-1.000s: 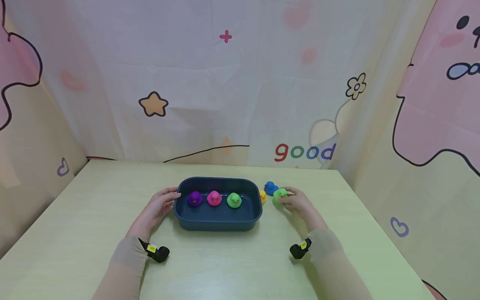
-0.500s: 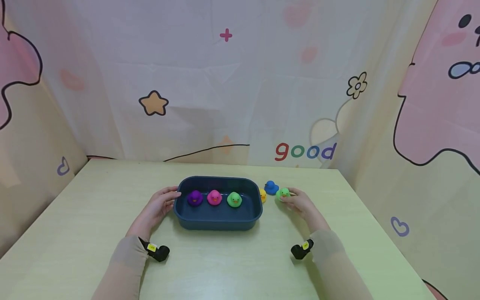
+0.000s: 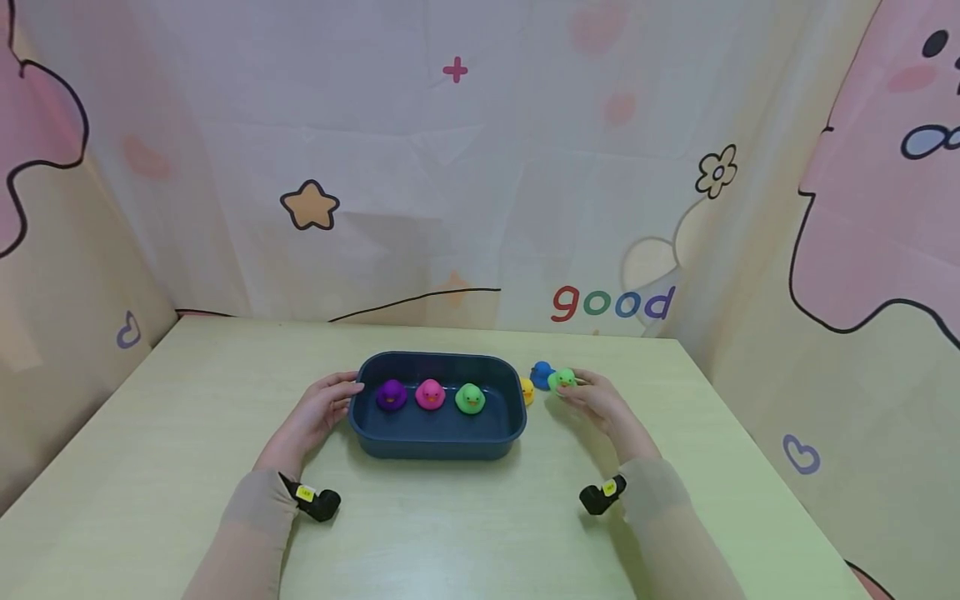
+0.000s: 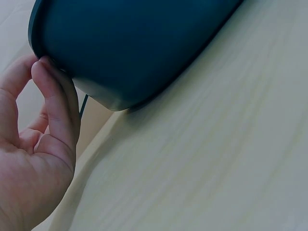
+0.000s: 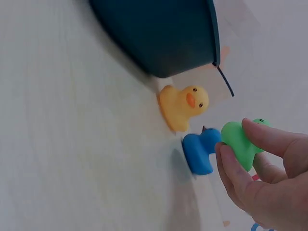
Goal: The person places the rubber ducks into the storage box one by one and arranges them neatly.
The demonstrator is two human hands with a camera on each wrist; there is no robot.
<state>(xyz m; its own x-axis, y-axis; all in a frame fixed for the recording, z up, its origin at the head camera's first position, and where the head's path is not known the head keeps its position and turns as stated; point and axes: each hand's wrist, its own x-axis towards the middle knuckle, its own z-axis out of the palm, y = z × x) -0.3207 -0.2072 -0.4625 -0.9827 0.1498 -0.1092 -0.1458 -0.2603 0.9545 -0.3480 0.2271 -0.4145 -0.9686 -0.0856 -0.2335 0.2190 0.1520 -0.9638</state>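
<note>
My right hand (image 3: 600,397) pinches a green rubber duck (image 5: 237,140) between thumb and fingers, raised above the table. Just beyond it a blue rubber duck (image 5: 197,151) stands on the table, and a yellow rubber duck (image 5: 183,106) stands close to the right end of a dark blue plastic tub (image 3: 435,450). My left hand (image 3: 322,406) grips the tub's left rim with thumb and fingertips. Inside the tub a purple duck (image 3: 392,395), a pink duck (image 3: 431,395) and another green duck (image 3: 470,399) sit in a row.
A pale wooden table (image 3: 435,533) carries everything. Printed curtains (image 3: 420,167) hang behind it and along both sides. Each wrist wears a small black camera, the left wrist camera (image 3: 318,503) and the right wrist camera (image 3: 602,497).
My right hand shifted slightly right with the green duck, then lifted it a little and came back left, now overlapping the blue duck. My left hand stays on the tub's rim.
</note>
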